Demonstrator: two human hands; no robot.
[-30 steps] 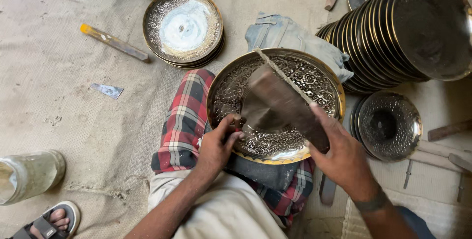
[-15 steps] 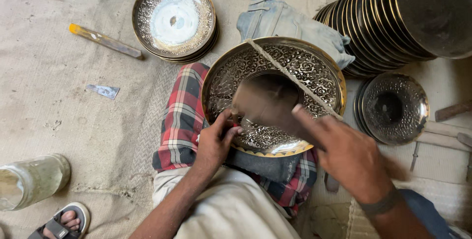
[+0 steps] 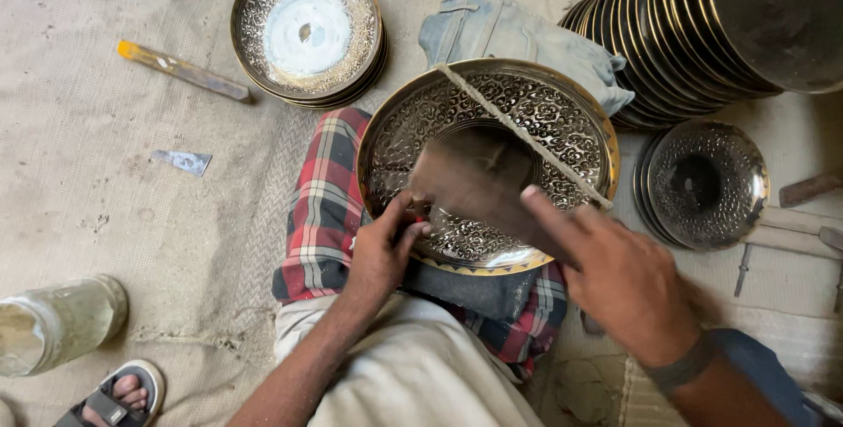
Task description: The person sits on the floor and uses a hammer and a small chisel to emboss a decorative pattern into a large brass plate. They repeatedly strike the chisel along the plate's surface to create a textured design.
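Two hands work one engraved brass plate (image 3: 562,119) resting on the plaid-covered lap. The left hand (image 3: 379,256) is closed, pinching a small tool at the plate's near-left rim. The right hand (image 3: 619,282), at the near-right rim, is blurred; its grip cannot be told. A cord (image 3: 518,133) crosses the plate diagonally.

Floor-level metal craft workshop, burlap ground cover (image 3: 105,190), engraved brass plate (image 3: 562,119) centre frame on the worker's lap, leaning row of finished plates (image 3: 694,40) upper right, stacked plates (image 3: 307,27) upper middle, chisel-like tool (image 3: 184,71) upper left, glass jar (image 3: 57,322) lower left.
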